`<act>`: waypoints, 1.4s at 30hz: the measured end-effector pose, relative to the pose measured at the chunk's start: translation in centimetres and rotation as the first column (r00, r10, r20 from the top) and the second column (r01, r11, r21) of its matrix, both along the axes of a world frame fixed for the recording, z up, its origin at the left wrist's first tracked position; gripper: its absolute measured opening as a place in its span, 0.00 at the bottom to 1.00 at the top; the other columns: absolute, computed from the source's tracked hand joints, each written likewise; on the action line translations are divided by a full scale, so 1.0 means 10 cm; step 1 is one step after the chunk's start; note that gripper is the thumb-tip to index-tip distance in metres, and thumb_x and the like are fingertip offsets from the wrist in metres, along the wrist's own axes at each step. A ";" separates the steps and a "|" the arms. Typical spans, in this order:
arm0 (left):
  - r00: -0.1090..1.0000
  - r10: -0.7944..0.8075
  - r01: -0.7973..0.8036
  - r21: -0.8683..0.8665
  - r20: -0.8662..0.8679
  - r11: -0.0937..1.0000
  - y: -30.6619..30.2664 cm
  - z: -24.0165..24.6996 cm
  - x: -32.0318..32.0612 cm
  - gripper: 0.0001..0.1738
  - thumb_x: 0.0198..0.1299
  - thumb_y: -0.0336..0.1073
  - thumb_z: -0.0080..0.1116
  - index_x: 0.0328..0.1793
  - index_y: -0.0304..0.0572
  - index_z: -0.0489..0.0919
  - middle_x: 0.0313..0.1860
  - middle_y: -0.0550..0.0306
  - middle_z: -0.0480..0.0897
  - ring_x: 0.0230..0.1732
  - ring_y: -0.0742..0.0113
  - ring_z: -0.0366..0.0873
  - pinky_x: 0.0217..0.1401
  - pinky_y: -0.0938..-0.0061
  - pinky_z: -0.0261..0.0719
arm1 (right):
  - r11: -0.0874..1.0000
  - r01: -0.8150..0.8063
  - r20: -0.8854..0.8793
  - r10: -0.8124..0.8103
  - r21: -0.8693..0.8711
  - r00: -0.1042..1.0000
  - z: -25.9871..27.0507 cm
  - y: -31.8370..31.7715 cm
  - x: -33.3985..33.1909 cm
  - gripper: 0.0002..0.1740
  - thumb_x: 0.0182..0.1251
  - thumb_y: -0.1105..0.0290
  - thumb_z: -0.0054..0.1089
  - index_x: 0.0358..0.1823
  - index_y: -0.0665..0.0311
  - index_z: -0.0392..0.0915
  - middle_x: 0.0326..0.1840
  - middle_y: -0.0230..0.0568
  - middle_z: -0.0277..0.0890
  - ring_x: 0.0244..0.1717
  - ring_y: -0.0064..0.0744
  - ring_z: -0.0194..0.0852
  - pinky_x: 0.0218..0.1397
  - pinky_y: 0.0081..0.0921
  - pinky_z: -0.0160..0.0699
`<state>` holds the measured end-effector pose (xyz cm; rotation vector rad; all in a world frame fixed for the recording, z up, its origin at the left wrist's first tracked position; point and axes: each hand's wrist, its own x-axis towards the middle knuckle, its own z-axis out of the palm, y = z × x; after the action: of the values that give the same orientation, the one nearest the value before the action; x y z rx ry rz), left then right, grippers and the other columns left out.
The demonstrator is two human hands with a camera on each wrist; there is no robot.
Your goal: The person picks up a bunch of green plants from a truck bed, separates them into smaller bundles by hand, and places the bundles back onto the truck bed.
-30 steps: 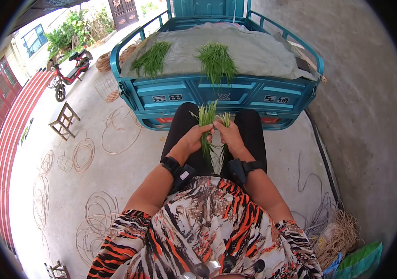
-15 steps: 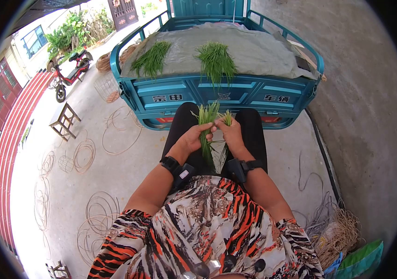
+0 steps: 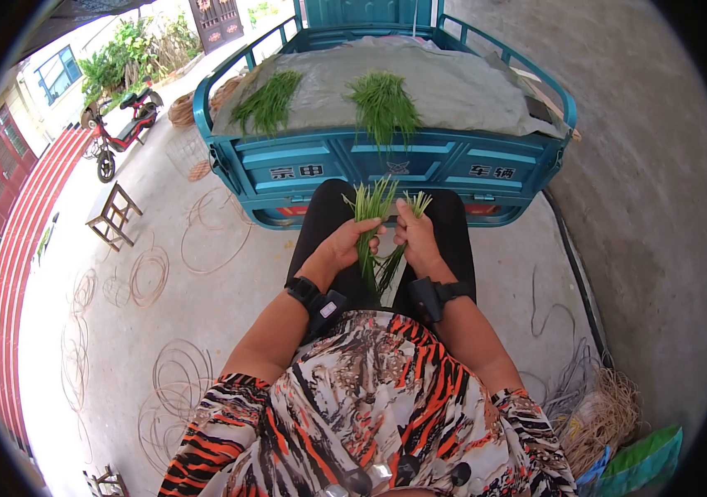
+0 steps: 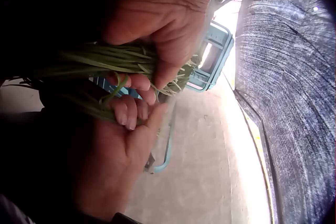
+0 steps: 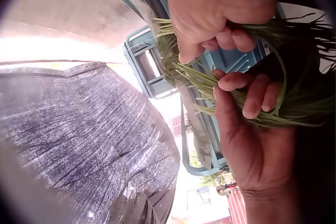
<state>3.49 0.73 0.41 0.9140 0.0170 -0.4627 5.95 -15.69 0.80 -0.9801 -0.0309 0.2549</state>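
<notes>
Between the knees, my left hand (image 3: 347,245) grips a thick bunch of long green chives (image 3: 376,199), its pale cut ends upward and its leaves hanging below. Beside it, my right hand (image 3: 419,241) holds a thinner bunch of chives (image 3: 418,201), cut ends also up, with the thumb along the stalks. The two hands are close together at the same height. In the right wrist view, the left fingers (image 5: 257,95) curl round their bunch and a loose leaf loops across them. Two piles of chives, a middle one (image 3: 384,108) and a left one (image 3: 269,101), lie ahead.
Both piles lie on a grey sheet (image 3: 320,70) covering the bed of a blue cargo tricycle (image 3: 345,170) just beyond the knees. A wooden stool (image 3: 113,215) and coils of cane (image 3: 149,277) stand or lie on the left floor. Tangled strands (image 3: 606,414) are at right.
My right hand has drawn slightly right, away from the left hand, and its thumb has come up along its bunch. The left hand keeps its grip in nearly the same place.
</notes>
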 end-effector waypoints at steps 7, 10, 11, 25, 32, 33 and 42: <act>0.999 0.027 -0.027 -0.015 0.028 1.000 0.00 0.00 -0.01 0.08 0.63 0.36 0.54 0.43 0.41 0.76 0.30 0.62 0.78 0.23 0.73 0.71 0.28 0.76 0.72 | 0.994 -0.108 -0.064 0.109 0.016 0.992 0.09 0.00 -0.03 0.15 0.63 0.56 0.62 0.27 0.55 0.69 0.20 0.22 0.60 0.13 0.13 0.51 0.15 0.16 0.48; 0.999 0.017 -0.015 -0.035 0.044 0.999 0.02 -0.05 0.01 0.08 0.63 0.37 0.55 0.42 0.40 0.76 0.29 0.62 0.78 0.23 0.73 0.71 0.28 0.76 0.72 | 0.981 -0.184 -0.017 0.183 -0.058 0.983 0.00 0.01 0.00 0.15 0.62 0.56 0.62 0.27 0.56 0.70 0.20 0.22 0.61 0.13 0.13 0.50 0.15 0.16 0.48; 0.999 0.018 -0.016 -0.032 0.050 0.999 0.02 -0.04 0.01 0.08 0.62 0.37 0.55 0.42 0.41 0.76 0.29 0.63 0.78 0.23 0.73 0.71 0.28 0.76 0.72 | 0.981 -0.180 -0.012 0.180 -0.069 0.984 0.01 0.01 0.00 0.15 0.62 0.56 0.62 0.27 0.57 0.70 0.19 0.22 0.60 0.12 0.13 0.50 0.15 0.16 0.47; 0.998 0.058 -0.059 0.027 0.024 0.998 -0.02 0.05 -0.03 0.08 0.62 0.36 0.55 0.36 0.40 0.77 0.28 0.62 0.77 0.22 0.74 0.69 0.28 0.77 0.71 | 0.991 -0.081 -0.095 0.091 0.106 0.991 0.10 -0.06 -0.01 0.14 0.63 0.56 0.61 0.38 0.57 0.73 0.17 0.19 0.54 0.12 0.12 0.45 0.14 0.14 0.42; 0.997 -0.052 0.044 0.148 0.053 0.988 -0.03 0.03 -0.03 0.08 0.61 0.36 0.57 0.36 0.39 0.77 0.28 0.62 0.77 0.21 0.74 0.69 0.27 0.79 0.70 | 0.999 -0.011 -0.045 0.013 0.046 0.999 0.13 -0.06 -0.01 0.10 0.64 0.60 0.61 0.37 0.55 0.71 0.16 0.19 0.54 0.12 0.11 0.47 0.13 0.13 0.44; 0.996 -0.058 0.048 0.160 0.060 0.986 -0.04 0.05 -0.04 0.08 0.61 0.36 0.57 0.36 0.39 0.77 0.27 0.62 0.77 0.20 0.74 0.69 0.27 0.79 0.70 | 0.999 -0.003 -0.041 0.005 0.035 0.999 0.13 -0.06 -0.02 0.10 0.64 0.60 0.61 0.36 0.54 0.71 0.16 0.19 0.54 0.12 0.11 0.47 0.13 0.13 0.44; 0.998 -0.001 -0.005 0.104 0.058 0.995 -0.01 0.03 -0.03 0.08 0.60 0.36 0.58 0.39 0.41 0.76 0.29 0.62 0.78 0.23 0.74 0.70 0.28 0.78 0.70 | 0.981 -0.047 -0.002 0.048 0.188 0.999 0.07 -0.20 0.05 0.10 0.64 0.62 0.60 0.40 0.58 0.72 0.19 0.20 0.56 0.15 0.13 0.51 0.16 0.16 0.51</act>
<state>3.19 0.59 0.70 1.0291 -0.0111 -0.4362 6.45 -17.69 1.46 -0.7913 -0.0716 0.2939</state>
